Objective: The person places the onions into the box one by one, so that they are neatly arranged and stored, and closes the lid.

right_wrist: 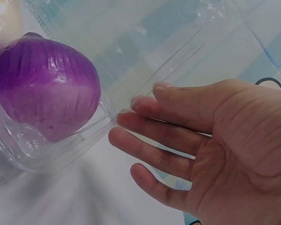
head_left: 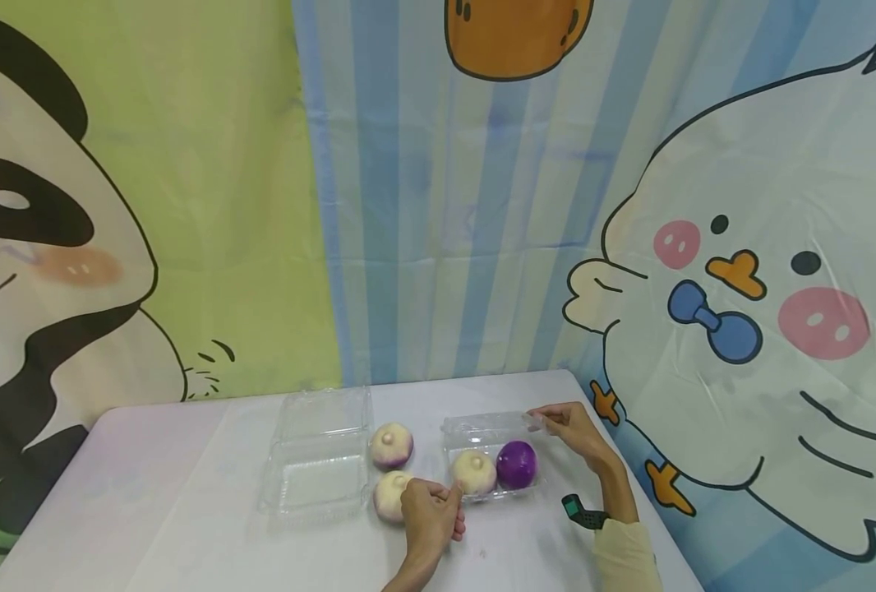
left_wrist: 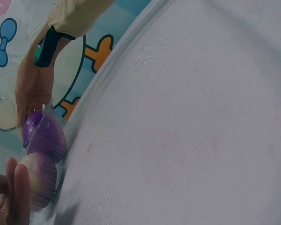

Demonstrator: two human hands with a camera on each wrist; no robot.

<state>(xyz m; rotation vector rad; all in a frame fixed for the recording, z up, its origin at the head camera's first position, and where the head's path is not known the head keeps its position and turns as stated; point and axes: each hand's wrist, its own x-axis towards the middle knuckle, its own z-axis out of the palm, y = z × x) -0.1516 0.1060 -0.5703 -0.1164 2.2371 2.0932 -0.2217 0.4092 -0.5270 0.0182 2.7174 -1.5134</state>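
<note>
A clear plastic box (head_left: pixel 493 496) stands with its lid (head_left: pixel 482 423) raised at the back. Inside lie a cream-white turnip (head_left: pixel 473 472) and a purple onion (head_left: pixel 516 464), side by side. My right hand (head_left: pixel 573 427) pinches the lid's right edge between thumb and fingertips; the right wrist view shows the other fingers (right_wrist: pixel 152 150) spread below. At the box's front left corner, my left hand (head_left: pixel 432 514) grips the rim with bent fingers, though the exact contact is partly hidden. Two more turnips rest left of the box: one (head_left: pixel 391 446) behind, another (head_left: pixel 389 497) partly covered by my left hand.
A second clear box (head_left: pixel 320 481) lies open on the left of the white table (head_left: pixel 186 493), its lid (head_left: pixel 327 413) folded back. A cartoon-printed curtain (head_left: pixel 423 247) hangs behind the table. A dark band (head_left: pixel 584 513) is on the right wrist.
</note>
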